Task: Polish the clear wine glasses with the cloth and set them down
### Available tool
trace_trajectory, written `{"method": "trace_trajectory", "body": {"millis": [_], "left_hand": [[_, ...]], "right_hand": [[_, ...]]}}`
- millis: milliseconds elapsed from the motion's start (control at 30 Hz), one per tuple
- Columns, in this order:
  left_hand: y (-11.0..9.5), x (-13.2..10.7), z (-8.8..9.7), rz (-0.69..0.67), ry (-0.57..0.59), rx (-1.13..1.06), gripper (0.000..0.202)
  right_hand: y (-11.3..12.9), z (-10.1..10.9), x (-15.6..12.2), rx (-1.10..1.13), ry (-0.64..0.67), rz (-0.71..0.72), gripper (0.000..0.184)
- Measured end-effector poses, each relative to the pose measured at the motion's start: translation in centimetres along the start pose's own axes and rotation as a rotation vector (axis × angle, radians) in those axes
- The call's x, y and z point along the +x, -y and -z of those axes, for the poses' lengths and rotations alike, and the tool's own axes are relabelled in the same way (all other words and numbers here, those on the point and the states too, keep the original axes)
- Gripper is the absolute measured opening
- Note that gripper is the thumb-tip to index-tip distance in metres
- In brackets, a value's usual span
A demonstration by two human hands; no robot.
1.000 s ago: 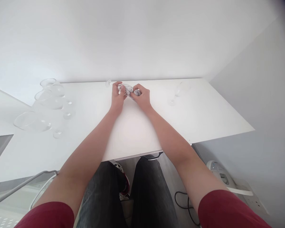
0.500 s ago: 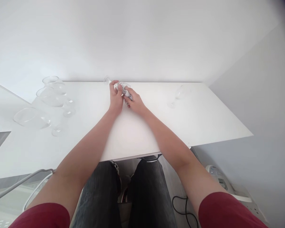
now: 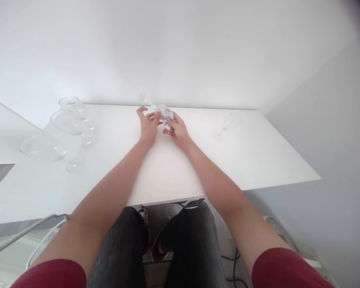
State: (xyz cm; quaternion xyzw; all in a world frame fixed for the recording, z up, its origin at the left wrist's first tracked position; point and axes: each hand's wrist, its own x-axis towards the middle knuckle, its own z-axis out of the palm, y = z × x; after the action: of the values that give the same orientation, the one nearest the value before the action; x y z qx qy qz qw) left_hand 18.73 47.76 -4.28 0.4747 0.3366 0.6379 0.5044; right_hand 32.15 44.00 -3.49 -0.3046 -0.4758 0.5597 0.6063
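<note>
A stemmed wine glass [image 3: 150, 103] is held tilted above the back of the table, its foot pointing up and to the left. White crumpled cloth or paper [image 3: 169, 124] covers much of its bowl and bunches at the right end. My left hand [image 3: 149, 125] has its thumb against the wrapped bowl with other fingers below; the index finger sticks out, off the glass. My right hand [image 3: 179, 130] pinches the cloth at the bowl's mouth end, thumb on top. The bowl's rim is hidden by the cloth and fingers.
Several clear glasses stand on the white table [image 3: 168, 168]: a near-left glass [image 3: 43, 149], others behind it. Another wine glass [image 3: 228, 122] is at the right. The wall [image 3: 180, 52] rises behind the table. A grey tube [image 3: 27, 232] is at lower left, a black cable [image 3: 234, 264] on the floor.
Both hands and the glass have shifted slightly right. My left index finger has lifted away from the glass, leaving more of the stem and wrapped bowl showing. The camera view has tilted slightly.
</note>
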Motion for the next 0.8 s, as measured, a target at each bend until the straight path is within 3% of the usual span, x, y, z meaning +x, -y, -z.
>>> {"method": "trace_trajectory", "body": {"millis": [167,300,467,800], "left_hand": [[0.26,0.09,-0.10,0.113,0.056,-0.063,0.048],[-0.14,-0.08,-0.14,0.098,0.063,0.021,0.052],[0.18,0.15,-0.01,-0.006,0.065,0.164,0.054],[0.06,0.16,-0.07,0.002,0.154,0.031,0.037]], "right_hand": [[-0.66,0.47,0.45,-0.203,-0.116,0.029,0.058],[-0.68,0.53,0.38,-0.274,-0.052,0.053,0.052],[-0.41,0.48,0.17,-0.210,-0.005,0.029,0.049],[-0.14,0.58,0.13,-0.132,-0.055,-0.020,0.051]]}}
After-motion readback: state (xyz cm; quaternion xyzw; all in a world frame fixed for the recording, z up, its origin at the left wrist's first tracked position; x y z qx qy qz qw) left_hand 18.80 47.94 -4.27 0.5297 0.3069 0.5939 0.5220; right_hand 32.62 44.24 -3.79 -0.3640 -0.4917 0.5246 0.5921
